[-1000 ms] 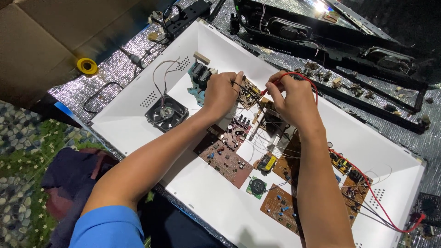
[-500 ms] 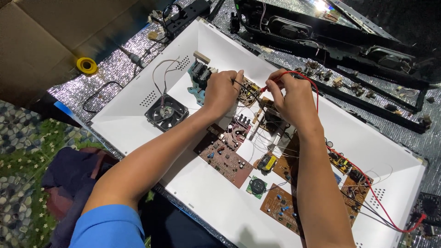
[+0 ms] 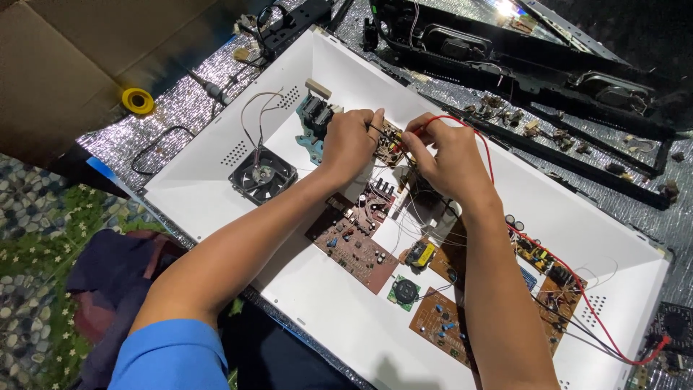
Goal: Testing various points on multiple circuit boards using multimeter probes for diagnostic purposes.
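Observation:
Both of my hands work over a small brown circuit board (image 3: 390, 141) near the back of an open white metal chassis (image 3: 216, 167). My left hand (image 3: 351, 143) is closed on a thin black probe lead that touches that board. My right hand (image 3: 444, 155) pinches the tip of a red probe wire (image 3: 575, 278), which loops over my wrist and runs off to the lower right. Below my hands lie several brown circuit boards (image 3: 355, 247) with capacitors, and a small green board (image 3: 404, 291).
A black cooling fan (image 3: 263, 175) sits loose at the chassis's left. A black speaker bar (image 3: 505, 54) and long black frame pieces lie beyond the chassis on silver foil. A yellow tape roll (image 3: 137, 101) rests on brown cardboard at the left. Dark cloth (image 3: 115, 278) lies on patterned flooring.
Both hands stay on the same small board; my fingers have shifted only slightly. The view has barely moved.

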